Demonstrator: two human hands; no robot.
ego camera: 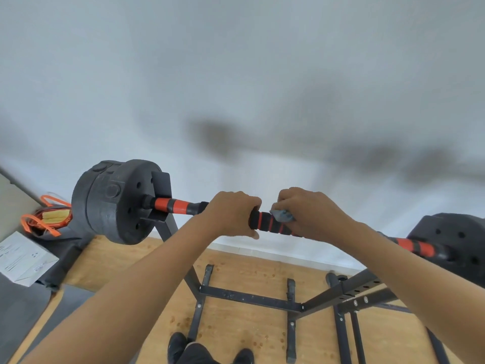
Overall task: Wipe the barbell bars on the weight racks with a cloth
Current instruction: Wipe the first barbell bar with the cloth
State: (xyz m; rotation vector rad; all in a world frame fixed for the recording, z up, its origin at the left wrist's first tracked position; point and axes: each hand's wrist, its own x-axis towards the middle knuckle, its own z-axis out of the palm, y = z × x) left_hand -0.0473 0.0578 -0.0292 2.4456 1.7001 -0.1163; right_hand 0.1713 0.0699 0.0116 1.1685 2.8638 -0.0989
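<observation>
Now both hands are on the barbell bar (pixel 265 222), which lies across the top of the black steel rack (pixel 249 298), its left part seated in the cradle at the rack's left upright. The left hand (pixel 231 215) is wrapped over the bar from above, fingers curled round the black-and-orange foam sleeve near the bar's middle. Just beside it, the right hand (pixel 313 215) has its fingers curled down over a small grey cloth (pixel 283 216), bunching it and pressing it against the top of the bar. Only a crumpled corner of the cloth shows between the hand and the foam. A short stretch of striped foam separates the two hands.

Black weight plates (pixel 115 200) sit on the bar's left end, outside the cradle, and a second set of plates (pixel 451 240) sits on the right end, partly out of view. The rack's cross-braces and feet stand on a wooden floor (pixel 236 324), close to a white wall (pixel 236 74). On the floor at the left lie a bundle with orange straps (pixel 47 218) and a white printed box (pixel 22 258), at the edge of a grey mat (pixel 23 311). The toes of the person's black shoes (pixel 178 346) show at the bottom.
</observation>
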